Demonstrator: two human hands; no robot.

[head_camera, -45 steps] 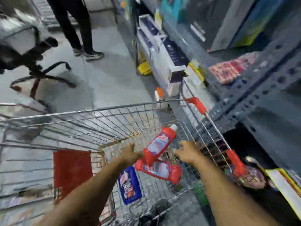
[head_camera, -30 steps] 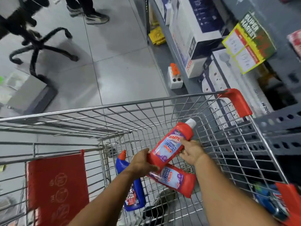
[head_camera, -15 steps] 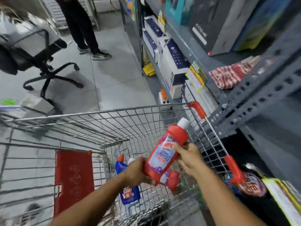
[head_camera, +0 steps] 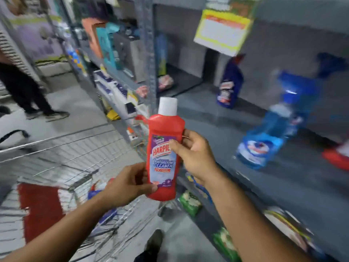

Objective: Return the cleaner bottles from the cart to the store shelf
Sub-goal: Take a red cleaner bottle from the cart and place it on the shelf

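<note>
you hold the red cleaner bottle (head_camera: 164,156) upright above the cart (head_camera: 75,148), short of the grey shelf (head_camera: 217,114). left hand (head_camera: 128,184) grips its base, right hand (head_camera: 196,154) pinches its side. risk: knocking the light-blue spray bottle (head_camera: 264,140) on that shelf if you place blind.

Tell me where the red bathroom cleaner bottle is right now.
The red bottle is upright at centre frame, held in both hands, left hand low, right hand beside the label, between cart and shelf.
</note>
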